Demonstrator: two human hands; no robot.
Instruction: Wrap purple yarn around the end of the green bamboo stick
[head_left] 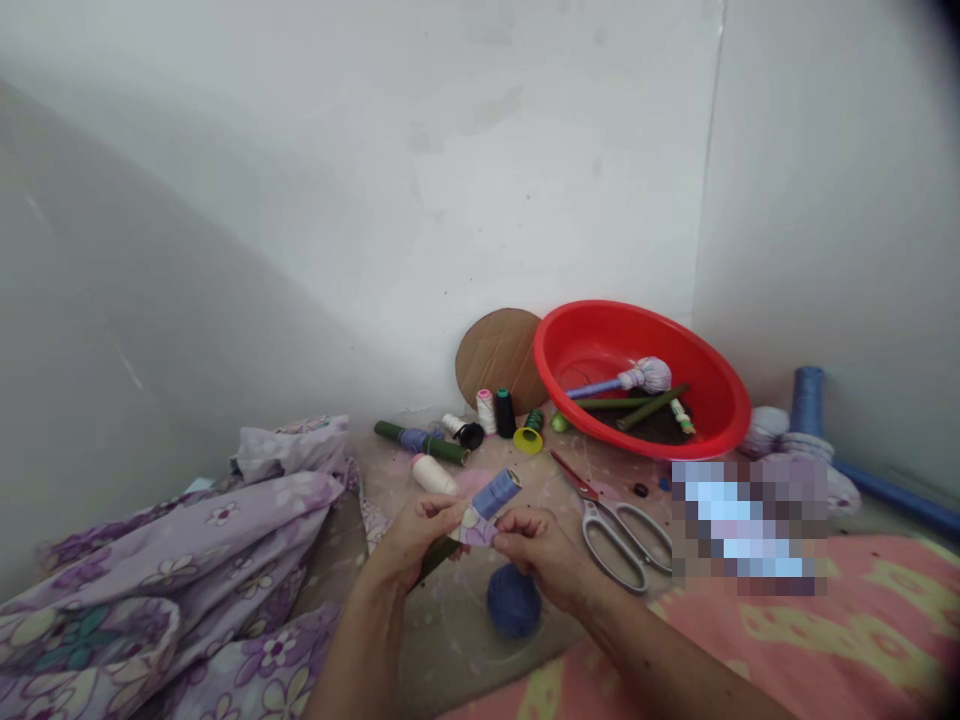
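My left hand [414, 540] and my right hand [536, 552] meet in front of me, both pinching a green stick [439, 558]. Its upper end is wrapped in blue thread [495, 497] over a piece of lilac floral cloth [476, 528]. Below my hands, a ball of blue yarn [514, 600] rests on the mat. Just right of my right hand lie steel scissors with red blades [619, 540]. A cream thread spool [433, 474] stands just beyond my left hand, lying on its side.
A red plastic basin [637, 378] holds green sticks and a wrapped stick. Several thread spools [504, 413] stand before it, beside a round cardboard disc [499, 360]. Lilac floral fabric [172, 570] is heaped left, pink bedding [825, 640] lies right, and a pixelated patch [750, 525] hides an area. White walls meet behind.
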